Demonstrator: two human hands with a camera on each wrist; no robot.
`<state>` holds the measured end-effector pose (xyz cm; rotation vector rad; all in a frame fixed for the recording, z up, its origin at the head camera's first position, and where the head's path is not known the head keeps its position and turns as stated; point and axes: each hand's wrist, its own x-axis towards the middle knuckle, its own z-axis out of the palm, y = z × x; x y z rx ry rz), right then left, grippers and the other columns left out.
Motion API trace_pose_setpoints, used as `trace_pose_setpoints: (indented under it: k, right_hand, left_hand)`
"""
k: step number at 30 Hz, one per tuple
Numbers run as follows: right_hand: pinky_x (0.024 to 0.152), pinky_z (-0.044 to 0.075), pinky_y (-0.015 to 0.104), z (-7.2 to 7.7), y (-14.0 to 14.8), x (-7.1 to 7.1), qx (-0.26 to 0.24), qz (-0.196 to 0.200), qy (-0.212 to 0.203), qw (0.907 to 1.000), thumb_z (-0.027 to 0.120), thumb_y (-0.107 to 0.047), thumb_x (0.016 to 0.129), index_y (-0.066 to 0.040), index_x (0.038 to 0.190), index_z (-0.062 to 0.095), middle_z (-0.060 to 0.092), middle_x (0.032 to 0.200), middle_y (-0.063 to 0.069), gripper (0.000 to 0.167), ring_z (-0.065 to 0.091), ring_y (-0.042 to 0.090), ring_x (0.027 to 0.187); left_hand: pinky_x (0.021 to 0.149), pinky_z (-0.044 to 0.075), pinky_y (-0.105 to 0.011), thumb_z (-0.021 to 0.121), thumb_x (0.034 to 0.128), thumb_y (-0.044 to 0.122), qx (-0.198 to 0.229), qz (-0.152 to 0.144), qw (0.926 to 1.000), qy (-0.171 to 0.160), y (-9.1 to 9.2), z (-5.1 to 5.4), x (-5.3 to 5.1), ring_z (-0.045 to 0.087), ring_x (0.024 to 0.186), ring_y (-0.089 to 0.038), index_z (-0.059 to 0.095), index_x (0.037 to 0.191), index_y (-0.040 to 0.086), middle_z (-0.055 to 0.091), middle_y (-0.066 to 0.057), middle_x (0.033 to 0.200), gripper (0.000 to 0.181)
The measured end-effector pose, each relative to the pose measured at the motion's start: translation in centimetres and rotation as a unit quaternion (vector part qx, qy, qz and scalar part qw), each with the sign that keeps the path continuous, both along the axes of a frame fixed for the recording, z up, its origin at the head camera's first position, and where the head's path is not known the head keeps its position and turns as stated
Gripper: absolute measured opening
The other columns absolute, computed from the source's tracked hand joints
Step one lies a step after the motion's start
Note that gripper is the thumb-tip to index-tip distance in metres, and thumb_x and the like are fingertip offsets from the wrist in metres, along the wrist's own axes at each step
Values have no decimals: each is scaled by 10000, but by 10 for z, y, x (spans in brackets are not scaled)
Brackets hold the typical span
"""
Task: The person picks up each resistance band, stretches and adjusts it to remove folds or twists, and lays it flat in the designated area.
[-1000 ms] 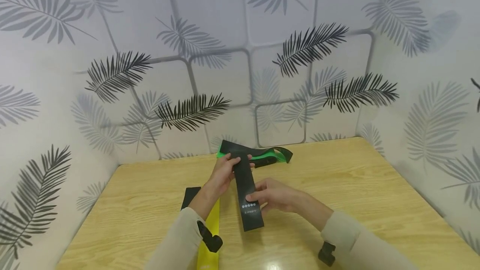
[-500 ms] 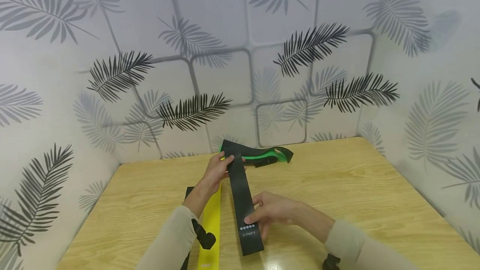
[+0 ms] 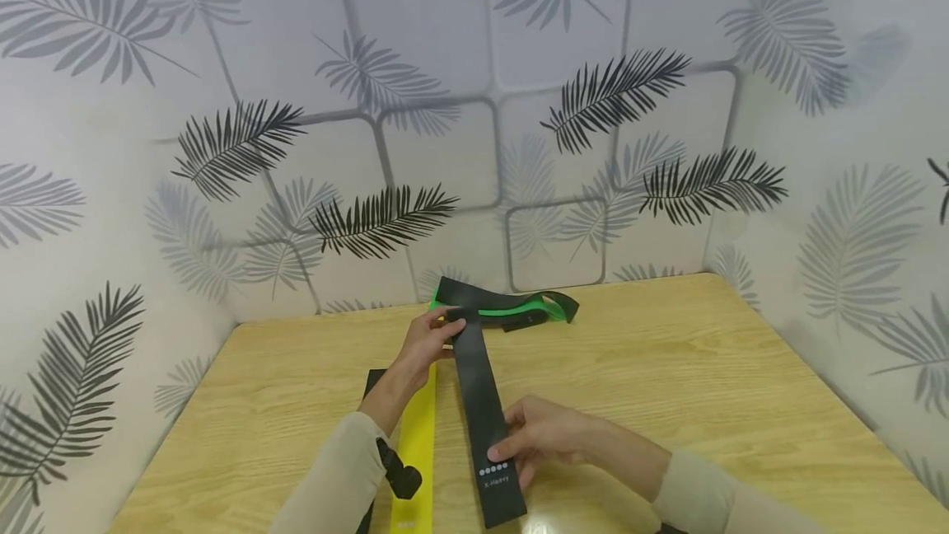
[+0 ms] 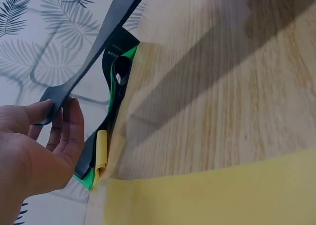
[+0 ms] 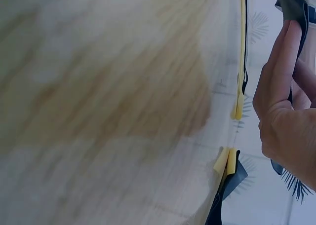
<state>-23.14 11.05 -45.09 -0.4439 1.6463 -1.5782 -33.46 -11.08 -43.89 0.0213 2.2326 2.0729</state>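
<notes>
A black resistance band [image 3: 482,402] marked "X-Heavy" slants over the table between my hands. My left hand [image 3: 426,344] pinches its far end between thumb and fingers; in the left wrist view that hand [image 4: 44,146] holds the band [image 4: 94,52] above the wood, where it casts a shadow. Near the printed dots, my right hand [image 3: 549,439] grips the close end, thumb on top and fingers behind. The right wrist view shows this hand [image 5: 286,92] with the band folded at its fingertips. Under the left forearm lies a yellow band [image 3: 417,452].
Black and green bands [image 3: 511,303] lie bunched by the wall, with a rolled yellow piece [image 4: 101,148] among them. Another black band [image 3: 373,379] lies beside the yellow one, partly hidden by my left arm. The wooden table [image 3: 667,369] meets a leaf-patterned wall [image 3: 563,245].
My right hand has moved down toward the near edge, and my left hand has shifted slightly left. The black band now stretches longer between them.
</notes>
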Motion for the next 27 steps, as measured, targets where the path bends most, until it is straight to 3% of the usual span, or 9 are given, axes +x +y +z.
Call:
trace_pose_setpoints:
  k: [8, 18, 27]
  right_hand:
    - [591, 627, 302, -1, -1, 6, -8, 96, -110, 9999, 730, 23, 937, 55, 1181, 641, 758, 1007, 266, 262, 778, 229, 732]
    - [654, 642, 349, -5, -3, 12, -225, 494, -415, 9977, 665, -50, 993, 67, 1201, 625, 744, 1041, 295, 242, 783, 240, 767]
    - [675, 638, 310, -10, -4, 17, -257, 644, -725, 9949, 651, -37, 990, 81, 1188, 640, 736, 1079, 296, 231, 784, 216, 783]
  left_hand:
    - [846, 626, -445, 705, 1002, 117, -249, -189, 9995, 33, -7, -9, 0, 711, 854, -229, 705, 1307, 71, 666, -149, 1102, 308]
    - [799, 639, -427, 715, 986, 81, -492, -156, 9986, -71, -9, -14, 0, 708, 810, -231, 728, 1228, 65, 637, -125, 1046, 243]
    - [779, 636, -400, 757, 948, 56, -1016, -418, 9938, -164, -11, -23, 1, 708, 716, -204, 750, 1162, 22, 678, -138, 1012, 217]
